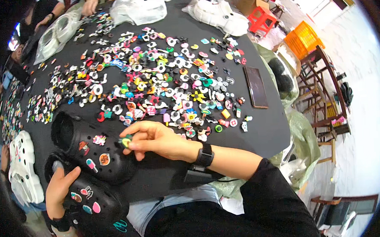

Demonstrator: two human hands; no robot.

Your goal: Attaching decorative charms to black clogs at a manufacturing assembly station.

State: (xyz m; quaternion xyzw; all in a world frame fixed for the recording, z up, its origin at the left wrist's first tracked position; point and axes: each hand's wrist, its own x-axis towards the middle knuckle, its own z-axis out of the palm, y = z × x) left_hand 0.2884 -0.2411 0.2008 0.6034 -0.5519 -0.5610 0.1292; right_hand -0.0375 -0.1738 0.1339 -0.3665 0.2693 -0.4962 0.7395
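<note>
Charms [162, 77] in many colours lie scattered across the black surface [268, 127] in front of us, spread from its far edge down to just above our hands. Our right hand [156, 139] reaches in from the lower right, its fingers pinched shut on a small green and yellow charm [125, 141] held right at the upper face of a black clog [93, 151]. That clog lies on the surface at the lower left, its opening toward the upper left, and it already carries several charms, among them a pink one and an orange one. Our left hand [61, 187] comes up from the lower left corner and its grip is closed over the heel end of a second black clog [93, 205], which sits just below the first and touches it; this one bears charms too. A black watch [205, 155] is on our right wrist. A dark flat phone [256, 87] rests on the surface to the right of the charms. White clogs [23, 168] lie at the far left, beside another person's arm.
</note>
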